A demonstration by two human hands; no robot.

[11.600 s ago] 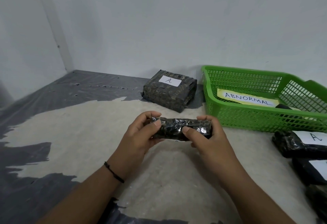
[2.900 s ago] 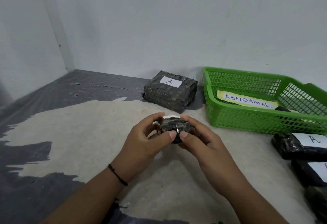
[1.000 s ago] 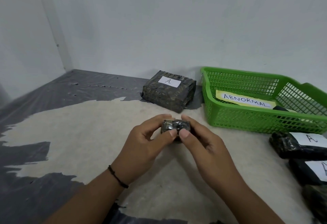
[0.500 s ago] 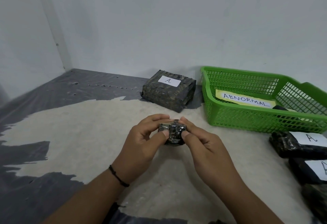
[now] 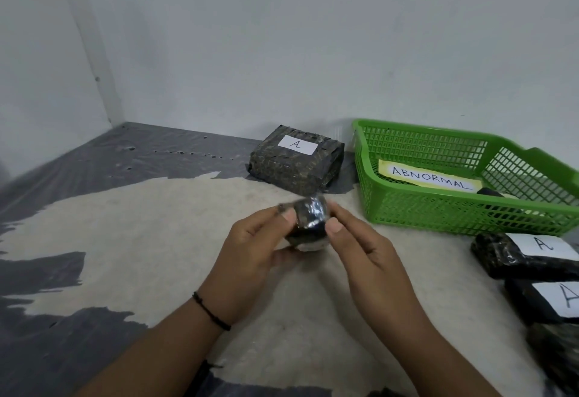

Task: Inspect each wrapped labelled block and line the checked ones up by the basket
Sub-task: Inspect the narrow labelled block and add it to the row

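Both grips pinch wrapped block (image 5: 310, 224) end-on.

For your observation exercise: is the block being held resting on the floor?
No. Both hands hold the wrapped block in their fingers, raised above the floor.

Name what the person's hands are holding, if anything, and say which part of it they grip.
A wrapped block, held end-on between both hands: left hand and right hand pinch its opposite sides.

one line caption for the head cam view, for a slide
Both hands, left and right, hold a dark plastic-wrapped block end-on near the green plastic mesh basket.
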